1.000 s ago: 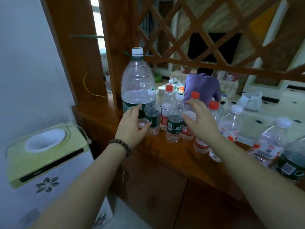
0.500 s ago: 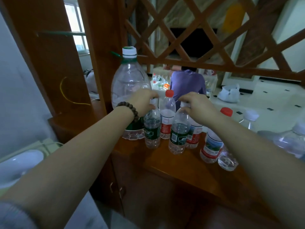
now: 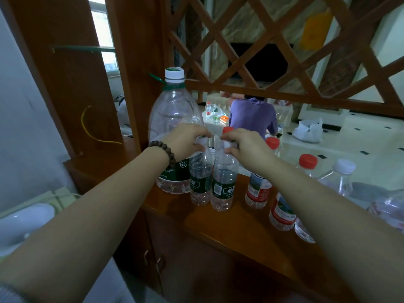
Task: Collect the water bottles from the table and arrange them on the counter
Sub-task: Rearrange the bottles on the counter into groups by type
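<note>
Two clear plastic green-labelled bottles (image 3: pixel 200 182) (image 3: pixel 224 182), upright, touching – left hand (image 3: pixel 185 138) and right hand (image 3: pixel 244 145) each pinch a white cap; caps mostly hidden by fingers

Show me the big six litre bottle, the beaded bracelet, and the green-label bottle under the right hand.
six litre bottle (image 3: pixel 172 119): head view, on its clear upper body.
beaded bracelet (image 3: pixel 166 150): head view, on the beads at the left wrist.
green-label bottle (image 3: pixel 224 186): head view, on its label.
</note>
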`<state>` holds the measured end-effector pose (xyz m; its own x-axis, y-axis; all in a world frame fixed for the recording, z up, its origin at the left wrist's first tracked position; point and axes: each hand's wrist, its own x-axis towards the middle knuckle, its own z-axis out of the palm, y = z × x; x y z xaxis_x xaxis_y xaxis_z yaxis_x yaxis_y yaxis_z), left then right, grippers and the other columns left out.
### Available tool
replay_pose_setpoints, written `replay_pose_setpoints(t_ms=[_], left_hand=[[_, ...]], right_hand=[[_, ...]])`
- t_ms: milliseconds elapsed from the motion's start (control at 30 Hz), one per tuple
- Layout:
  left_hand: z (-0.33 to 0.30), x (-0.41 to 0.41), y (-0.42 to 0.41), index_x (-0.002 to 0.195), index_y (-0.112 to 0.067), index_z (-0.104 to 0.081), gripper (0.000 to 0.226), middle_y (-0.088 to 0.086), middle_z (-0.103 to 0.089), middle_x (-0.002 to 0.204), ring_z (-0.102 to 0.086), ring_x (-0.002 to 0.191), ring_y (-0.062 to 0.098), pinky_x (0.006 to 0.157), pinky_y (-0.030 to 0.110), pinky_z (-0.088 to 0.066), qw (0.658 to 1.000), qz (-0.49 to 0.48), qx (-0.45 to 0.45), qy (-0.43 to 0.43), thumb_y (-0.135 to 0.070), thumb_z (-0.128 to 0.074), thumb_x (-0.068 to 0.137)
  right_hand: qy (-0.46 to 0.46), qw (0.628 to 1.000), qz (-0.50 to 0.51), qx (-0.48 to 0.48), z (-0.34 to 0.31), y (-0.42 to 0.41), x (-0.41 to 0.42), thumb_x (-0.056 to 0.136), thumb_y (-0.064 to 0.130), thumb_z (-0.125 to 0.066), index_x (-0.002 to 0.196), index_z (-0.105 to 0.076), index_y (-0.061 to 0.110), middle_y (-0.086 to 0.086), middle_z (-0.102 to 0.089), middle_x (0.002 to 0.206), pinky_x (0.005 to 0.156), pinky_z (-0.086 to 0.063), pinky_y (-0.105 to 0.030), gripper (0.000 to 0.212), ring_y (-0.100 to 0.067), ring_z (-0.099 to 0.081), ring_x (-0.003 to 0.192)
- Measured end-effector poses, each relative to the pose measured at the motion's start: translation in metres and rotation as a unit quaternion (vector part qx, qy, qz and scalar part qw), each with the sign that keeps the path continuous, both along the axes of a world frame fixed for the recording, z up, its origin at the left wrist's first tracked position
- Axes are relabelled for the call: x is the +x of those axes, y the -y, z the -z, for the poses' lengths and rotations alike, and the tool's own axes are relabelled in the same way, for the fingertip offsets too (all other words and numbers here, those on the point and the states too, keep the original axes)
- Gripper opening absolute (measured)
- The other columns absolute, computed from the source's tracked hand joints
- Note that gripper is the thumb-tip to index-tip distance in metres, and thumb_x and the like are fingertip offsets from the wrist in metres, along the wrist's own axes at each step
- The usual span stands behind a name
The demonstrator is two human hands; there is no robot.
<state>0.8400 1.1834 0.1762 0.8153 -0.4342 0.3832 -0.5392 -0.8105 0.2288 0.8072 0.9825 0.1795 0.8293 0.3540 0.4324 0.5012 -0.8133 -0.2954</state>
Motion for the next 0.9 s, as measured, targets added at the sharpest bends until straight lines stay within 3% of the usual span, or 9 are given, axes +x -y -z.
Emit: replay_pose_setpoints(t_ms=[167, 333, 467, 567, 633, 700, 733, 833, 900], left_hand=[[-0.002, 0.001, -0.003, 0.135, -0.025, -0.049, 0.063, 0.000, -0.055, 0.132, -0.054, 0.110, 0.013, 0.092, 0.028, -0.046, 0.999, 0.027, -0.020, -0.029, -0.030, -0.075, 0.077], [-0.030, 0.006, -0.003, 0.130, -0.028, -0.053, 0.052, -0.012, -0.054, 0.121, -0.052, 0.112, 0.004, 0.093, 0.023, -0.045, 0.986, 0.081, -0.137, -0.046, -0.033, -0.070, 0.081], [-0.060, 0.027, 0.017, 0.133, -0.026, -0.051, 0.053, -0.013, -0.052, 0.129, -0.050, 0.115, 0.001, 0.087, 0.007, -0.040, 0.986, 0.113, -0.073, -0.097, -0.032, -0.068, 0.084], [-0.064, 0.048, 0.038, 0.135, -0.026, -0.049, 0.059, -0.015, -0.048, 0.127, -0.046, 0.112, 0.001, 0.078, -0.001, -0.035, 0.981, 0.123, 0.004, -0.152, -0.029, -0.072, 0.081], [-0.059, 0.063, 0.049, 0.133, -0.027, -0.051, 0.060, -0.009, -0.051, 0.131, -0.051, 0.113, 0.007, 0.086, 0.014, -0.043, 0.976, 0.120, 0.043, -0.175, -0.027, -0.075, 0.078], [-0.053, 0.075, 0.057, 0.128, -0.024, -0.055, 0.056, -0.002, -0.056, 0.125, -0.057, 0.110, 0.013, 0.090, 0.027, -0.048, 0.974, 0.123, 0.060, -0.182, -0.022, -0.077, 0.077], [-0.050, 0.079, 0.060, 0.125, -0.023, -0.057, 0.053, -0.001, -0.058, 0.121, -0.059, 0.107, 0.014, 0.087, 0.026, -0.049, 0.974, 0.124, 0.061, -0.182, -0.021, -0.077, 0.076], [-0.043, 0.086, 0.061, 0.114, -0.021, -0.063, 0.043, 0.000, -0.063, 0.111, -0.063, 0.096, 0.015, 0.070, 0.008, -0.046, 0.978, 0.120, 0.054, -0.164, -0.018, -0.078, 0.075], [-0.041, 0.087, 0.058, 0.110, -0.021, -0.063, 0.040, -0.001, -0.064, 0.107, -0.064, 0.094, 0.016, 0.066, 0.005, -0.045, 0.981, 0.112, 0.035, -0.156, -0.017, -0.079, 0.074]], right_hand=[[-0.038, 0.999, -0.005, 0.024, -0.005, 0.009, 0.002, 0.082, 0.021, -0.072, 0.131, -0.055, 0.019, -0.004, -0.062, 0.126, 0.087, -0.041, -0.026, 0.053, -0.018, -0.057, 0.112], [-0.002, 1.000, 0.011, -0.002, -0.031, 0.041, 0.003, 0.076, 0.037, -0.075, 0.132, -0.053, 0.024, 0.000, -0.058, 0.131, 0.081, -0.032, -0.014, 0.062, -0.018, -0.054, 0.115], [-0.044, 0.993, 0.086, -0.069, -0.052, 0.072, 0.010, 0.073, 0.044, -0.076, 0.133, -0.053, 0.029, -0.001, -0.060, 0.117, 0.073, -0.042, -0.030, 0.066, -0.018, -0.056, 0.088], [-0.119, 0.980, 0.095, -0.125, -0.054, 0.084, 0.017, 0.071, 0.044, -0.077, 0.138, -0.046, 0.030, -0.005, -0.056, 0.129, 0.084, -0.041, -0.029, 0.076, -0.021, -0.054, 0.111], [-0.156, 0.973, 0.093, -0.144, -0.052, 0.089, 0.021, 0.072, 0.042, -0.078, 0.140, -0.042, 0.029, -0.006, -0.050, 0.138, 0.090, -0.042, -0.031, 0.079, -0.024, -0.050, 0.121], [-0.178, 0.968, 0.095, -0.148, -0.050, 0.092, 0.024, 0.073, 0.039, -0.078, 0.139, -0.044, 0.028, -0.006, -0.052, 0.136, 0.093, -0.044, -0.033, 0.075, -0.023, -0.054, 0.118], [-0.183, 0.967, 0.096, -0.151, -0.049, 0.093, 0.026, 0.074, 0.037, -0.078, 0.136, -0.047, 0.027, -0.006, -0.056, 0.131, 0.092, -0.046, -0.034, 0.070, -0.022, -0.056, 0.113], [-0.174, 0.966, 0.093, -0.167, -0.045, 0.093, 0.030, 0.075, 0.034, -0.077, 0.118, -0.062, 0.021, -0.005, -0.065, 0.113, 0.088, -0.050, -0.038, 0.047, -0.019, -0.060, 0.098], [-0.169, 0.969, 0.087, -0.156, -0.043, 0.093, 0.031, 0.076, 0.034, -0.077, 0.110, -0.066, 0.019, -0.004, -0.067, 0.105, 0.085, -0.052, -0.041, 0.039, -0.018, -0.061, 0.091]])
